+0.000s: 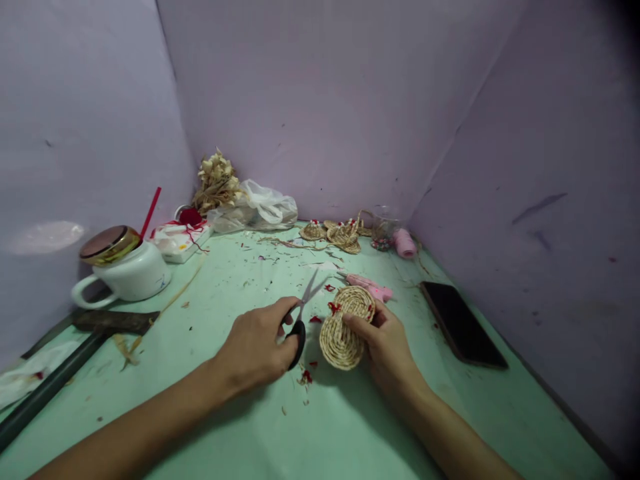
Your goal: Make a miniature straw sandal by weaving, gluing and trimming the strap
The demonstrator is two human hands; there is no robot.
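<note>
My left hand (pixel 257 347) grips a pair of scissors (pixel 301 310) by its black handles, with the blades spread apart and pointing away from me. Held up in my right hand (pixel 390 340) is a woven straw piece (pixel 343 343) made of two coiled rounds joined like a figure eight. Red thread (pixel 334 308) sticks out at its left side where the rounds meet, and a little red shows at its right edge. The scissors are to the left of the straw piece and do not touch it. Beneath, red scraps (pixel 306 378) lie on the green table (pixel 280 433).
Behind the straw piece lies a pink glue gun (pixel 367 285). Farther back are several woven pieces (pixel 343 235) and a pink spool (pixel 405 244). A phone (pixel 463 323) lies right; a white mug (pixel 133 273) and a hammer (pixel 113 327) are left. Walls enclose the table.
</note>
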